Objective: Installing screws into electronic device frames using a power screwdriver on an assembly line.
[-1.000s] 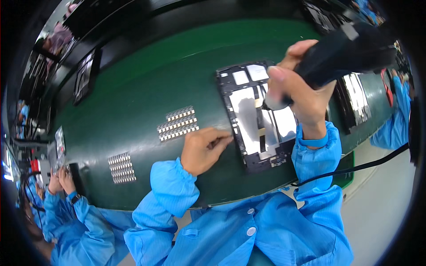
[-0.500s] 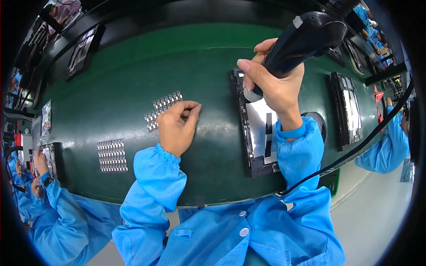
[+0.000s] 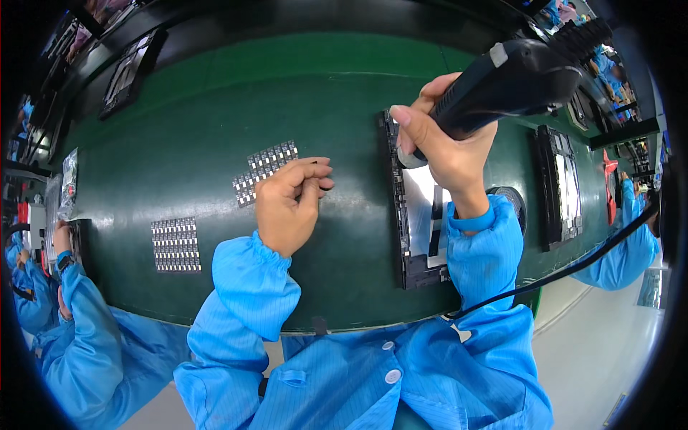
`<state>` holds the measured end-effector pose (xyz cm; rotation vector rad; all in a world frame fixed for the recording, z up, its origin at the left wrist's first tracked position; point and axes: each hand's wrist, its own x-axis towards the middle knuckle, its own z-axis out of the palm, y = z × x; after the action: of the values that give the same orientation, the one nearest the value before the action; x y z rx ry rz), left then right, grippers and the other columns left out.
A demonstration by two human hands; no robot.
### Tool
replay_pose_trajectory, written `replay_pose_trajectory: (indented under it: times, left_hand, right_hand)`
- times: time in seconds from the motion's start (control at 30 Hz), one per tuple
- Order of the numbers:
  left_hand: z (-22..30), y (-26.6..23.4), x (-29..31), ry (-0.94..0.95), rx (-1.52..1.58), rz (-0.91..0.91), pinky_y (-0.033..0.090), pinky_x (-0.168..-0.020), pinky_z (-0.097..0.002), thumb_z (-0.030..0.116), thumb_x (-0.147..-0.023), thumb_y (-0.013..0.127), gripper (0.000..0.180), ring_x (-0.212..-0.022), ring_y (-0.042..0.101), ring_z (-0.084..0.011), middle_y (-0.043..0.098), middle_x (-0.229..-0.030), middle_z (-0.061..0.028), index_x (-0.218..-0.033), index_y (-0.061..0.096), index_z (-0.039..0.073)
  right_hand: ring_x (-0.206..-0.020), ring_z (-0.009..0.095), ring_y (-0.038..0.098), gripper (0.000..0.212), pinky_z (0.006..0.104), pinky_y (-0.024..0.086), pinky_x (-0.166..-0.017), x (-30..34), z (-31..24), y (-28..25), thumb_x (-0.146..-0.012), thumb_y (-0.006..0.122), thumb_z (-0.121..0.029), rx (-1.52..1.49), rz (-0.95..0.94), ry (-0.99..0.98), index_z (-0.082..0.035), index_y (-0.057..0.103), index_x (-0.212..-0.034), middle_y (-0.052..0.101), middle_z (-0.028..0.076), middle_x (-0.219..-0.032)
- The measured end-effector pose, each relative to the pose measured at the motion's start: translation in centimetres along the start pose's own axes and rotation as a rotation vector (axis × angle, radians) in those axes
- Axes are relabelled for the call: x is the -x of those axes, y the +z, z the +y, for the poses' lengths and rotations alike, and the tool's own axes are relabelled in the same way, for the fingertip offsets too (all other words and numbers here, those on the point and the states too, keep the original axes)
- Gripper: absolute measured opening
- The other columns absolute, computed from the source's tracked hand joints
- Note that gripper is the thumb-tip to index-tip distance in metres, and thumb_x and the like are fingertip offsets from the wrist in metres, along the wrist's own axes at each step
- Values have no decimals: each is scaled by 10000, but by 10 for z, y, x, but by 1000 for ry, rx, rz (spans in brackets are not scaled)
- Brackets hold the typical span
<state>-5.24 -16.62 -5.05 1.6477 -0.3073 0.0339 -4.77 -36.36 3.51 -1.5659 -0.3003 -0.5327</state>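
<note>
My right hand [image 3: 459, 154] is closed around a black corded handheld tool [image 3: 502, 89], held slanting over a flat device with its back off. A pale rounded end [image 3: 411, 159] of the tool shows below my fingers, over the device's upper part. The open device [image 3: 419, 208] has a black frame, a silvery inner plate and a dark strip; my right forearm hides part of it. My left hand [image 3: 290, 204] is closed with bent fingers beside a sheet of small black-and-white parts [image 3: 261, 168]. A tiny dark bit shows at its fingertips, too small to name.
A second sheet of small parts [image 3: 176, 246] lies at the left on the green table [image 3: 344, 244]. Another open device [image 3: 560, 186] is at the right, and a round black object [image 3: 512, 208] sits behind my right sleeve. The tool's cable [image 3: 552, 276] crosses the right side. Co-workers in blue sit at both sides.
The tool in my right hand has tilted, its upper end shifting right and slightly down. My left fingers have fanned out a little from a tighter pinch.
</note>
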Motion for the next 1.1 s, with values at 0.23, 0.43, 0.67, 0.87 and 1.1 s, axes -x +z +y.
replay_pose_trajectory:
  times: [0.23, 0.43, 0.67, 0.87, 1.1]
  left_hand:
    - [37, 24, 28, 299, -279, -206, 536, -753, -317, -59, -749, 586, 229, -885, 665, -274, 659, -1009, -160, -961, 658, -9]
    - [47, 72, 76, 747, -396, -609, 380, -1010, -477, 240, -702, 746, 427, -1163, 539, -293, 610, -1156, -147, -1026, 638, -17]
    - [33, 81, 83, 831, -587, -615, 341, -1036, -501, 188, -762, 683, 357, -1213, 504, -277, 588, -1211, -131, -1055, 640, -11]
    - [34, 81, 87, 808, -577, -581, 340, -1039, -500, 133, -777, 661, 276, -1201, 516, -269, 603, -1191, -123, -1015, 661, -8]
    - [35, 82, 87, 809, -564, -572, 349, -1032, -499, 121, -778, 657, 261, -1183, 531, -274, 615, -1168, -122, -1003, 664, -13]
  right_hand:
    - [-488, 112, 554, 319, 228, 452, -464, 3, -1, 1, -752, 680, 97, 28, -36, -19, 1, 497, -995, 569, 61, -605]
    - [-474, 93, 547, 309, 219, 428, -447, -6, -8, -6, -742, 698, 71, -25, 5, -39, 34, 522, -993, 579, 43, -584]
    - [-461, 85, 551, 296, 217, 409, -426, -8, -8, -11, -734, 718, 42, -84, 66, -57, 45, 548, -977, 590, 33, -570]
    - [-478, 103, 555, 333, 232, 455, -475, -7, -2, -7, -750, 694, 69, -41, -15, 1, 33, 503, -1021, 584, 49, -587]
    - [-472, 106, 553, 315, 230, 457, -476, -5, 2, -8, -754, 700, 60, -33, -10, -15, 29, 509, -1002, 583, 52, -586]
